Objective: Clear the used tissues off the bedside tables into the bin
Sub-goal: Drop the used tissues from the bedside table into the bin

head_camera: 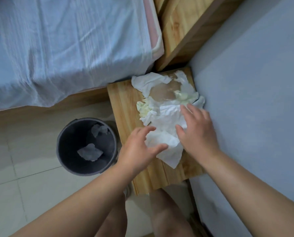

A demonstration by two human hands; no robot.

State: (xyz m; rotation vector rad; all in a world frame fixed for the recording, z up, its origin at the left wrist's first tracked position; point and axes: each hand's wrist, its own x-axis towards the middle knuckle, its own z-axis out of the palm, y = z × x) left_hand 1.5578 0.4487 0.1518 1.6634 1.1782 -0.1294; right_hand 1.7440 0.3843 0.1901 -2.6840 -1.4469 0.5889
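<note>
Two hands [139, 147] [197, 132], one bin [69, 142], two tissues [90, 152] [99, 130] inside it, one bedside table [122, 103], one bed [65, 48].

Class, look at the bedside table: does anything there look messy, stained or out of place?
Yes. Crumpled tissues lie heaped across most of the bedside table, several with yellowish patches, and what looks like clear plastic film sits among them. Two more tissues already lie in the bin on the floor.
</note>
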